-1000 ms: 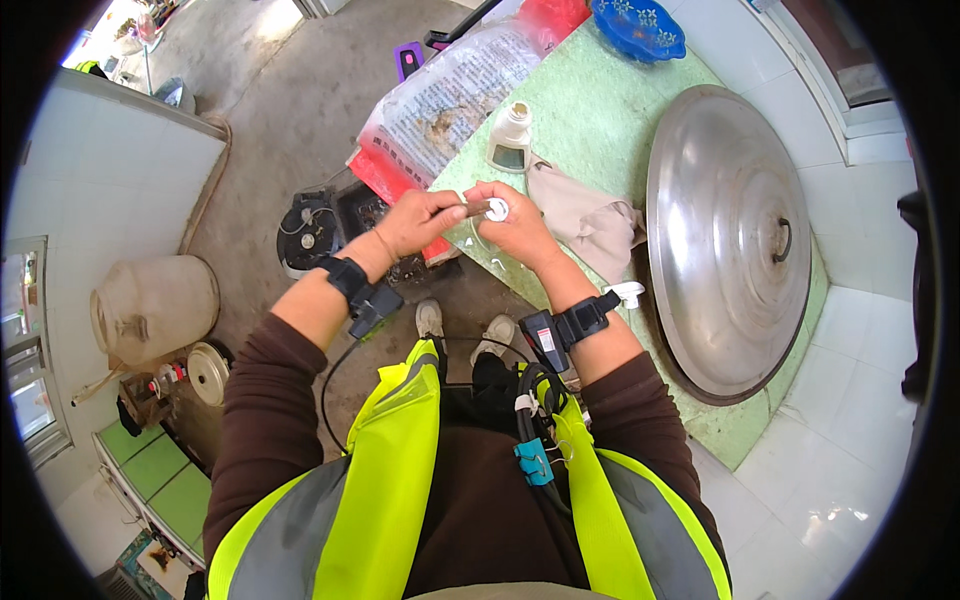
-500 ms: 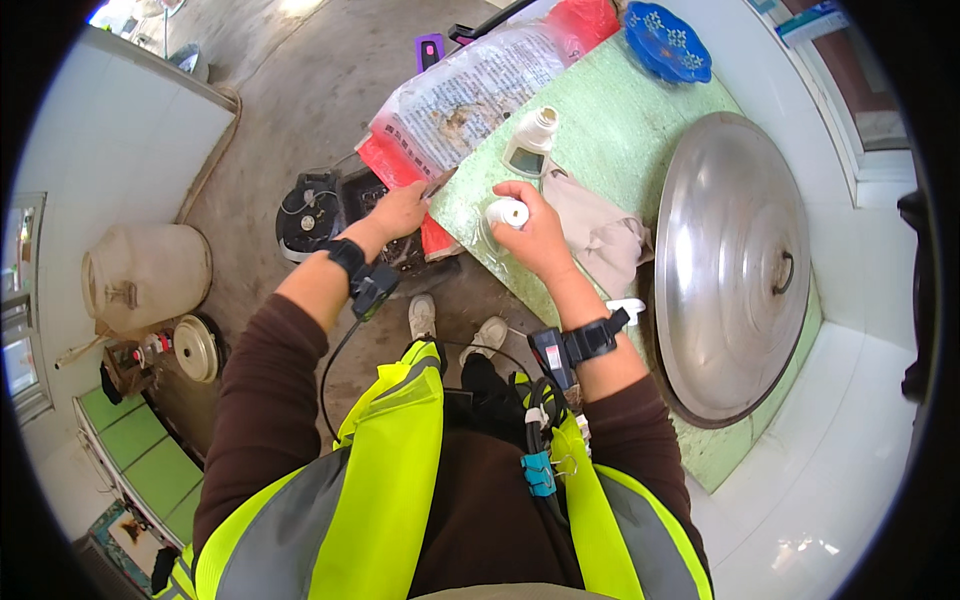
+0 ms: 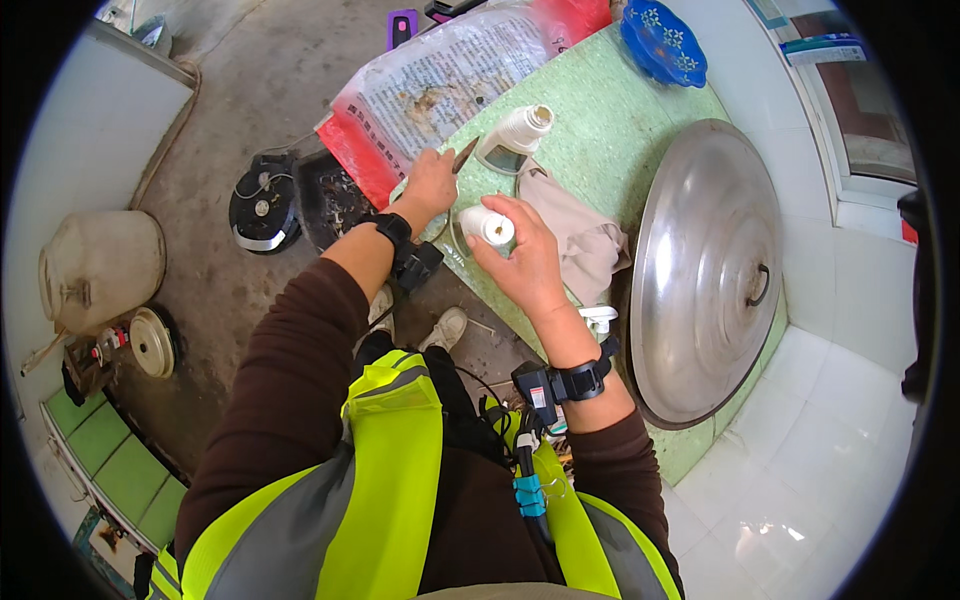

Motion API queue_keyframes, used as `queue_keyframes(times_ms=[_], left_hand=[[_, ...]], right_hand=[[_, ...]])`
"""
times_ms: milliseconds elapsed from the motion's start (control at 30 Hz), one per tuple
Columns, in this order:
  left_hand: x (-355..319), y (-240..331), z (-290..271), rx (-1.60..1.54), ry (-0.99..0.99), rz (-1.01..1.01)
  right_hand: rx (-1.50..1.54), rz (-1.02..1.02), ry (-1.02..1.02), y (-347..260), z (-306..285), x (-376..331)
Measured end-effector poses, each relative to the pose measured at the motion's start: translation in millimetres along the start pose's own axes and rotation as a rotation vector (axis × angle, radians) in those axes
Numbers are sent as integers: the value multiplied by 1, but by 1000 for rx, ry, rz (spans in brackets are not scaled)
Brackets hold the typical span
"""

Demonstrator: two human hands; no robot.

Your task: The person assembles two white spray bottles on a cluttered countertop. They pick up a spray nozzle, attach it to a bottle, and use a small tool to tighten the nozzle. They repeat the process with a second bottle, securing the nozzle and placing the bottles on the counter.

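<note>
On the counter: green counter point(image 3: 600, 130), work centred.
Right hand point(image 3: 525, 262): fingers wrapped round white bottle point(image 3: 487, 225).
Left hand point(image 3: 430, 185): fingers pinch small blade point(image 3: 464, 155), 11 o'clock of bottle.
Progress: bottle upright, apparently uncut; second bottle point(image 3: 520, 130) lies untouched at 12 o'clock.

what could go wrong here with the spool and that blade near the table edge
The right hand grips the white spool right at the green table edge; a slip could drop it to the floor. The left hand holds a small dark blade-like tool close to the other hand's fingers, so a nick seems possible.
</note>
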State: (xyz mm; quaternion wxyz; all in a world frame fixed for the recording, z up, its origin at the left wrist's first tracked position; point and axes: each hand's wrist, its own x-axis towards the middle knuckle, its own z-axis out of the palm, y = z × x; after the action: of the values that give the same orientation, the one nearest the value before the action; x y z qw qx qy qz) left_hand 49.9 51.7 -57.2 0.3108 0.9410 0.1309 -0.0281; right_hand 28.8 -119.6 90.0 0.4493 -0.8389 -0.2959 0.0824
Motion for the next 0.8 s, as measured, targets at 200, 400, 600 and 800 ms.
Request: queue_keyframes(times_ms=[200, 400, 600, 800], left_hand=[[-34, 17, -54, -518, -97, 312], [-79, 53, -79, -567, -76, 569], [-83, 60, -69, -527, -38, 434], [-96, 66, -69, -407, 20, 369]], right_hand=[[-80, 50, -62, -3, -6, 0], [-251, -79, -44, -18, -21, -3], [-338, 17, 17, -34, -35, -10], [-298, 88, 67, -38, -31, -4]])
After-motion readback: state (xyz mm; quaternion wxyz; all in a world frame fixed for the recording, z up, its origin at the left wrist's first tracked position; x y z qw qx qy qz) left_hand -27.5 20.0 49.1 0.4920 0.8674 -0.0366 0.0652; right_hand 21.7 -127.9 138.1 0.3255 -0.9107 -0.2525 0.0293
